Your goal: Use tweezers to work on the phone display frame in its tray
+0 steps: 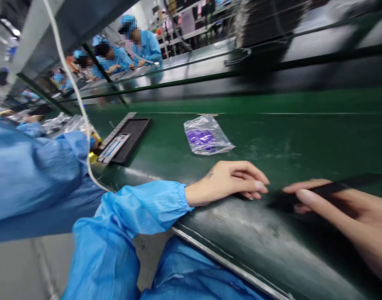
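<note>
My left hand (230,181) rests palm down at the near edge of the green work surface. Its fingers are loosely bent, the thumb a little apart from the forefinger, and I see nothing held in it. To its right, my right hand (344,210) is closed on a slim black tool (353,183), pinched between thumb and fingers. Motion blur smears the tool, so its exact kind is unclear. Beyond my left hand lies a clear plastic bag (206,135) with small purple pieces inside.
A black tray (136,135) sits at the left, with a phone-like metal part (114,148) lying across it. A white cable (74,83) hangs down past a neighbour's blue sleeve (37,171). Several people in blue work further along the bench. A metal-trimmed edge (222,260) runs before my lap.
</note>
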`<state>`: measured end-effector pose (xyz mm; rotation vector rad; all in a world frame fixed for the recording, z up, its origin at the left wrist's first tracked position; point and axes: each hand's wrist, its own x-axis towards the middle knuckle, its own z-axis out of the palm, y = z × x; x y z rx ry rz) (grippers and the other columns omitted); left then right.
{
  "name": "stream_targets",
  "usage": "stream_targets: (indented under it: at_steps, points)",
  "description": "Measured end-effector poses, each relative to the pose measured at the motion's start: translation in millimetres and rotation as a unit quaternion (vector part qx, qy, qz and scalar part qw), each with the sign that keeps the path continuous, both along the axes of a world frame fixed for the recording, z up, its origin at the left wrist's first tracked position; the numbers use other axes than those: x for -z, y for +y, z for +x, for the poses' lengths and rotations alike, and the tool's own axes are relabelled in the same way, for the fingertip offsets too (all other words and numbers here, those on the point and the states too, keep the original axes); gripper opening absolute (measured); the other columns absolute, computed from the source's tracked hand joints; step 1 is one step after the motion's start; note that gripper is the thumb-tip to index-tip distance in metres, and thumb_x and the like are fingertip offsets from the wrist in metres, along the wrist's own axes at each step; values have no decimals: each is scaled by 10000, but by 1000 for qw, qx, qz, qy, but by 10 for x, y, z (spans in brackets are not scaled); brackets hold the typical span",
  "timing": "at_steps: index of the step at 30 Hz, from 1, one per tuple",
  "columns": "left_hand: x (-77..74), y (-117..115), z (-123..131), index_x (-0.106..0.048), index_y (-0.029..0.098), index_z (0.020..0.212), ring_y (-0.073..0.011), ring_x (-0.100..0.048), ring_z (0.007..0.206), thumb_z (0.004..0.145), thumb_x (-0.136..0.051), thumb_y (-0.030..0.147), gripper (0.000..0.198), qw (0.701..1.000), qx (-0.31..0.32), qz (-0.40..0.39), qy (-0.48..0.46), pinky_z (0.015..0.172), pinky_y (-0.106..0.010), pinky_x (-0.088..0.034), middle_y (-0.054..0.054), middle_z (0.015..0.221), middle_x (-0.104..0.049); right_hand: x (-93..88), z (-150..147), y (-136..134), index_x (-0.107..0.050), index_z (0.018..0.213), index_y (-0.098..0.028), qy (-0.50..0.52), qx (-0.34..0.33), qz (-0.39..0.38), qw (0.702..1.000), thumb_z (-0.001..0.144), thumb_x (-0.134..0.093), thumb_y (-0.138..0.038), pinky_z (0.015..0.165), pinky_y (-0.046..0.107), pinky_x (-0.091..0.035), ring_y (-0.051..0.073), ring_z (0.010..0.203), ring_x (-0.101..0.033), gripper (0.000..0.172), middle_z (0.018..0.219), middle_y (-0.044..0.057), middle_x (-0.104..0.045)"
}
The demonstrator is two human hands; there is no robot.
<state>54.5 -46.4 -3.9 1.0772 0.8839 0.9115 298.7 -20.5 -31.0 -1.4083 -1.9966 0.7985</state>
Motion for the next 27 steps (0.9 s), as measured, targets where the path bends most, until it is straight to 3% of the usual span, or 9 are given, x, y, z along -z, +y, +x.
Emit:
stream_targets:
  at_steps: [2, 6, 13, 21, 27]
  points:
    - [-15, -27, 25, -666, 125, 923, -118, -665, 720, 714, -837, 387, 376, 1000, -13, -6, 11, 728, -255, -547, -51, 825, -707, -151, -85, -56, -753, 773, -247, 48, -16, -71, 996, 698, -523, -968, 639, 367, -512, 251, 761, -676, 760, 921, 124, -723]
    - [-41, -70, 64, -662, 126, 905, -125, -670, 717, 731, -831, 396, 363, 999, -33, -7, 31, 703, -242, -540, -66, 830, -713, -299, -191, -120, -753, 881, -217, 118, -55, -85, 988, 774, -606, -847, 618, 343, -496, 225, 669, -628, 655, 752, 88, -679]
    - [-46, -118, 71, -672, 138, 937, -121, -670, 747, 795, -789, 359, 286, 998, -28, 9, 51, 713, -214, -525, -57, 856, -715, -281, -158, -169, -703, 875, -176, 161, -90, -87, 979, 878, -631, -666, 650, 295, -469, 180, 672, -584, 495, 754, 51, -651]
    - [-13, -151, 75, -665, 148, 966, -109, -664, 760, 840, -750, 296, 212, 998, -22, 12, 58, 720, -197, -521, -41, 858, -709, -298, -169, -192, -662, 860, -155, 190, -107, -100, 971, 913, -624, -580, 674, 267, -453, 155, 701, -548, 430, 769, 33, -608]
    - [12, -160, 76, -660, 146, 961, -106, -671, 759, 853, -740, 295, 201, 997, -28, 6, 77, 712, -190, -521, -45, 867, -722, -230, -150, -215, -618, 799, -139, 165, -109, -92, 976, 912, -599, -555, 600, 247, -352, 122, 643, -447, 432, 713, 4, -524]
